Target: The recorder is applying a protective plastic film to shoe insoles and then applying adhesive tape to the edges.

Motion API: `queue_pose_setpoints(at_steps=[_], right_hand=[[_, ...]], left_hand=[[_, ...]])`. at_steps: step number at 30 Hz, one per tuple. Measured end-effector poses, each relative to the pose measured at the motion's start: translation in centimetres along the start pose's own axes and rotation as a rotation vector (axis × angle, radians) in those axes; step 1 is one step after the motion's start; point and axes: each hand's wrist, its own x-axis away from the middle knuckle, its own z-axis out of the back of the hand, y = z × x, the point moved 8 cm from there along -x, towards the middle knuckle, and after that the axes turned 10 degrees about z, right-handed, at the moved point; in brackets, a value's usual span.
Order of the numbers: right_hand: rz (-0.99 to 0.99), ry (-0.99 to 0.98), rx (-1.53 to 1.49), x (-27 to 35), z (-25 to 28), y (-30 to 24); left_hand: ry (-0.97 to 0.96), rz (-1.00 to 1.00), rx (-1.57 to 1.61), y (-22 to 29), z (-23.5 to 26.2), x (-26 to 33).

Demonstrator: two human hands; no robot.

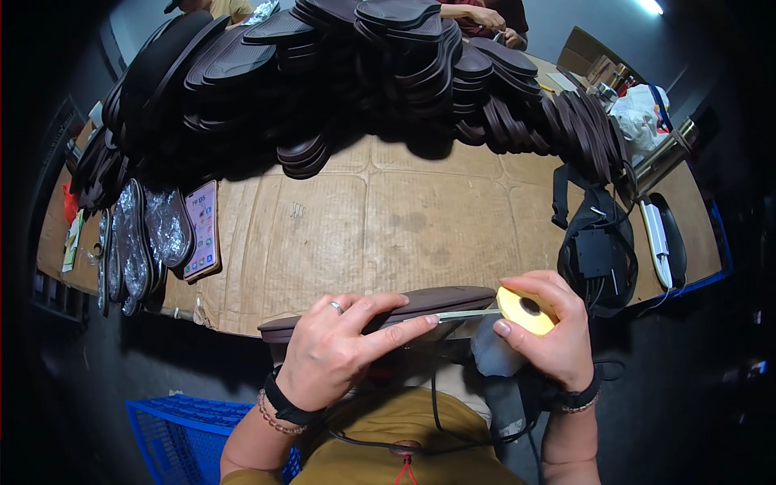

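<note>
At the table's near edge, my left hand grips a pair of dark brown shoe soles stacked flat together. Its index finger presses the end of a pale tape strip by the soles' near side. That strip runs straight to a yellow roll of tape, which my right hand holds between thumb and fingers just past the soles' right end. A translucent bluish-white thing shows below the roll; its kind is unclear.
A tall heap of dark soles arcs across the far side of the cardboard-covered table. Wrapped soles and a phone lie left. A black mesh bag lies right. Blue crate below left. Another person's hands are beyond.
</note>
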Motion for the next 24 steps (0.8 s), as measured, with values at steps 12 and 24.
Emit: queue_pose_setpoints(at_steps=[12,24], right_hand=[[-0.067,0.182,0.212,0.4,0.4,0.5],[-0.120,0.201,0.274,0.2,0.4,-0.2]], left_hand=[[0.019,0.009,-0.005,0.0,0.0,-0.1],[0.038,0.014,-0.012,0.0,-0.1,-0.1]])
